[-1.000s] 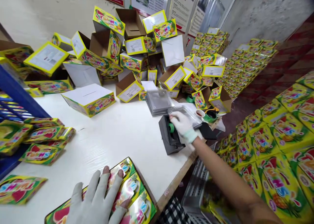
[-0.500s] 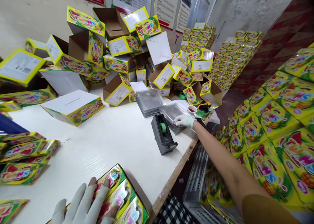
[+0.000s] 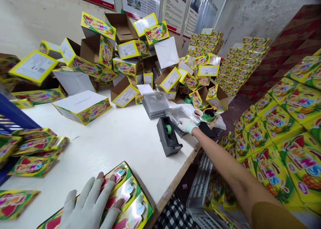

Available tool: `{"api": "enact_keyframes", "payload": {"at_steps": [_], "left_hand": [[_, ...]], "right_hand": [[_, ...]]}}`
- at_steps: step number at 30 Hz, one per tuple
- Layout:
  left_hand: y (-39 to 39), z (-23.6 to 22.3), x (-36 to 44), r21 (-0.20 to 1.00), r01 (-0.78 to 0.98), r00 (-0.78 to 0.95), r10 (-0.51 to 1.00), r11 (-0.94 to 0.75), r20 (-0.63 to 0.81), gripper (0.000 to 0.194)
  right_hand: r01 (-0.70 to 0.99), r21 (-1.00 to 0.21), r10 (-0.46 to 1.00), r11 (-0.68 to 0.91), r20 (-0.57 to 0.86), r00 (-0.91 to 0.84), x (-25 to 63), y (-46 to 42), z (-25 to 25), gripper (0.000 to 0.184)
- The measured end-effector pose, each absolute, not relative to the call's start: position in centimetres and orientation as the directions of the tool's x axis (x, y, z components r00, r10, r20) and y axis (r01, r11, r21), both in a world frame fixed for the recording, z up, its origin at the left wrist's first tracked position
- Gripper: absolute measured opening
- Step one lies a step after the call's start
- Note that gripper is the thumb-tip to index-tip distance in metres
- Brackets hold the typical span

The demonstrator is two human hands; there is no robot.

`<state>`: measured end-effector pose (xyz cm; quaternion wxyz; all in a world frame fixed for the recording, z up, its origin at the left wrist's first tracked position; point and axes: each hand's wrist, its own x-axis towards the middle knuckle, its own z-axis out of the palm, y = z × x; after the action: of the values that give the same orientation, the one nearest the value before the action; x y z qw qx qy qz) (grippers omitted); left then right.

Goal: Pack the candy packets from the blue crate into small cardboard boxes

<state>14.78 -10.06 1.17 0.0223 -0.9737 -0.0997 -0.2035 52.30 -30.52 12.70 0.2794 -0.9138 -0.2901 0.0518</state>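
Observation:
My left hand (image 3: 86, 204), in a pale glove with some bare fingertips, lies with its fingers spread on a row of colourful fruit-printed packs (image 3: 132, 190) in a box at the table's front edge. My right hand (image 3: 187, 125), also gloved, reaches far forward. Its fingers are curled at the near edge of a stack of clear plastic trays (image 3: 177, 113); the fingertips are partly hidden. A second stack of clear trays (image 3: 156, 103) lies to its left. Nearer to me stands a black tape dispenser (image 3: 169, 142) with a green roll.
Open cardboard boxes (image 3: 94, 56) are heaped along the back of the white table (image 3: 100, 142). At left are loose packs (image 3: 35, 163) and a blue crate (image 3: 15, 111). A small cup (image 3: 198, 113) stands behind my right hand. Stacked yellow boxes (image 3: 278, 132) and a grey crate (image 3: 198, 192) are at right.
The view has shifted slightly left and up, so more of the blue crate shows. My right hand stays at the tray stack, its fingers more curled. My left hand remains on the packs.

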Motion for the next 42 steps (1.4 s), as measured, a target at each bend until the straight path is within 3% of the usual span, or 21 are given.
{"api": "enact_keyframes", "payload": {"at_steps": [4,7,9,12,14,16,18,21,25,28,31,34,37,40,42], "left_hand": [[-10.6,3.0,14.6,0.327,0.309,0.814,0.426,-0.893,0.396,0.056],[-10.5,7.1,14.3,0.594,0.304,0.670,0.611,-0.745,0.422,0.063],[-9.8,10.8,13.8,0.719,0.179,0.563,0.669,-0.672,0.485,0.066],[-8.5,16.0,12.6,0.776,-0.121,0.429,0.672,-0.619,0.603,0.076],[-8.4,18.0,11.6,0.814,-0.229,0.472,0.670,-0.534,0.573,0.094],[-9.1,18.3,10.8,0.902,-0.183,0.566,0.708,-0.391,0.422,0.094],[-10.2,16.8,10.3,0.967,-0.082,0.567,0.786,-0.243,0.246,0.068],[-11.4,13.0,10.2,0.992,0.007,0.415,0.903,-0.128,0.113,0.039],[-10.3,8.1,10.6,0.941,0.245,0.315,0.937,-0.235,0.152,0.034],[-8.8,5.3,10.7,0.772,0.501,0.379,0.902,-0.390,0.209,0.031],[-8.5,3.1,9.8,0.625,0.627,0.452,0.871,-0.465,0.193,0.029],[-9.6,2.4,8.5,0.606,0.643,0.447,0.872,-0.469,0.200,0.032],[-11.3,3.9,8.4,0.382,0.694,0.537,0.792,-0.610,0.289,0.033],[-12.8,6.4,10.7,0.092,0.503,0.826,0.510,-0.859,0.239,0.031],[-13.5,7.4,13.3,0.053,0.309,0.935,0.313,-0.950,0.166,0.030]], "right_hand": [[0.574,-0.485,0.574,-0.660,0.168,0.801,51.3,-30.8,15.1,0.024],[0.774,-0.474,0.684,-0.420,0.395,0.613,49.2,-30.8,18.3,0.011],[0.794,-0.600,0.812,-0.098,0.413,0.412,47.0,-30.4,20.8,0.008],[0.438,-0.877,0.958,0.198,0.267,0.101,43.1,-28.6,23.2,0.017],[0.194,-0.967,0.981,0.167,0.143,-0.132,40.8,-26.4,22.8,0.025],[0.078,-0.996,0.964,0.036,0.014,-0.267,39.1,-23.8,20.8,0.033],[0.021,-0.998,0.973,-0.058,-0.061,-0.221,38.0,-21.5,18.1,0.039],[0.031,-0.999,0.998,-0.044,-0.045,-0.034,37.1,-19.6,14.2,0.037],[0.258,-0.953,0.983,-0.159,-0.129,0.131,36.6,-18.4,10.8,0.023],[0.366,-0.879,0.948,-0.305,-0.245,0.201,36.3,-17.7,8.6,0.010],[0.392,-0.855,0.939,-0.339,-0.280,0.201,36.1,-17.7,6.6,0.006],[0.338,-0.889,0.949,-0.308,-0.262,0.177,36.1,-18.8,5.5,0.017],[0.269,-0.921,0.955,-0.283,-0.244,0.172,36.0,-19.7,5.2,0.024],[0.285,-0.912,0.950,-0.294,-0.246,0.193,35.9,-19.7,5.3,0.026],[0.310,-0.905,0.948,-0.292,-0.230,0.220,35.8,-19.8,5.3,0.027]]}}
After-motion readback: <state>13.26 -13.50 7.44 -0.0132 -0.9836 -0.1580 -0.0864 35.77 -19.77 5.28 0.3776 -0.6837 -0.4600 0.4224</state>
